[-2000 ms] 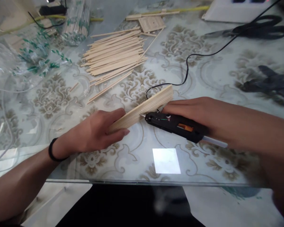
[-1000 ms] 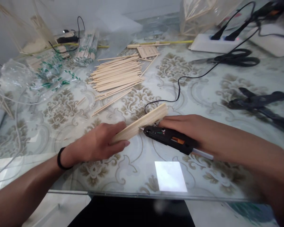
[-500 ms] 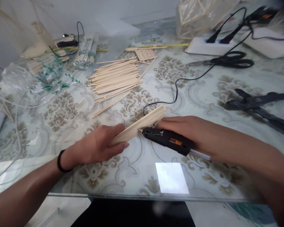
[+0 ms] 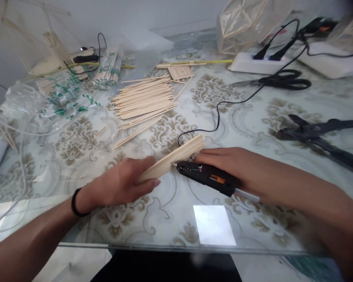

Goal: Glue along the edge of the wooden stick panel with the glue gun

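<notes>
My left hand (image 4: 128, 179) grips one end of a flat panel of pale wooden sticks (image 4: 175, 156), thumb on the near side and fingers on the far side. The panel is held tilted above the table, its free end pointing up and right. My right hand (image 4: 223, 160) is closed around a black hot glue gun (image 4: 207, 176), with a glue stick (image 4: 247, 194) poking out of its back. The gun's nozzle meets the panel's near face about midway along. My right fingers are mostly hidden behind the gun.
Loose wooden sticks (image 4: 145, 98) lie beyond my hands, near a small stick panel (image 4: 181, 71). Black scissors (image 4: 282, 80), dark cutters (image 4: 320, 133) and a white power strip (image 4: 255, 63) are to the right. A black cord (image 4: 219, 113) crosses the table. Plastic wrappers (image 4: 64, 98) lie left.
The view has tipped slightly, so everything sits a little lower in the picture. Both hands keep their grips, and the nozzle stays at nearly the same spot on the panel.
</notes>
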Tool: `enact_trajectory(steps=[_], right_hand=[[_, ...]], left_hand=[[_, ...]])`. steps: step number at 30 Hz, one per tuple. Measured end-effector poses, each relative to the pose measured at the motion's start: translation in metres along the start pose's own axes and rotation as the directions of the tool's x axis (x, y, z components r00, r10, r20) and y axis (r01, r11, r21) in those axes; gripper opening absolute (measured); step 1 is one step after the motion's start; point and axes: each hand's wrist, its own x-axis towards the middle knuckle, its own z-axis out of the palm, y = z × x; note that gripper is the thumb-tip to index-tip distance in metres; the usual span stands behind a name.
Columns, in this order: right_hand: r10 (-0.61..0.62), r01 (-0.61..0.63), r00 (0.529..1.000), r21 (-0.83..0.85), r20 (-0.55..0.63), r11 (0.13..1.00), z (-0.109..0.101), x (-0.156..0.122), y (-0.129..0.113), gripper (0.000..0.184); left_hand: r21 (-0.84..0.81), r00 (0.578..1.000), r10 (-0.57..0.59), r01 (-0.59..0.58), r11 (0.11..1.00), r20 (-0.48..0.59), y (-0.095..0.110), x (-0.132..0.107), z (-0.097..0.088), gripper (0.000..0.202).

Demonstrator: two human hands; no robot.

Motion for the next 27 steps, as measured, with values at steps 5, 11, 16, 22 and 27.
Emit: enact_trajectory(steps=[5, 11, 16, 22, 27], right_hand=[[-0.011, 0.011, 1.000, 0.007, 0.005, 1.000, 0.0002, 0.0011, -0.0006, 0.049], [0.001, -0.001, 1.000, -0.005, 0.018, 1.000, -0.0023, 0.0001, -0.0027, 0.050], [-0.007, 0.007, 1.000, -0.007, 0.009, 1.000, -0.0012, -0.0006, -0.0003, 0.050], [-0.006, 0.007, 1.000, -0.020, 0.001, 1.000, 0.0016, -0.0033, 0.0028, 0.051], [-0.010, 0.010, 1.000, -0.009, 0.010, 1.000, 0.0004, -0.0015, 0.0015, 0.049]], left_hand=[[0.006, 1.000, -0.003, 0.003, 1.000, 0.010, -0.0002, 0.0006, 0.0002, 0.025], [0.002, 1.000, 0.006, -0.006, 1.000, 0.008, 0.0014, 0.0011, 0.0002, 0.025], [-0.002, 1.000, 0.000, 0.000, 1.000, -0.010, 0.0014, 0.0012, 0.0000, 0.023], [0.015, 1.000, 0.001, -0.001, 1.000, 0.001, 0.0004, 0.0009, 0.0005, 0.025], [0.000, 1.000, 0.003, -0.003, 1.000, -0.005, 0.0014, 0.0009, -0.0002, 0.024]])
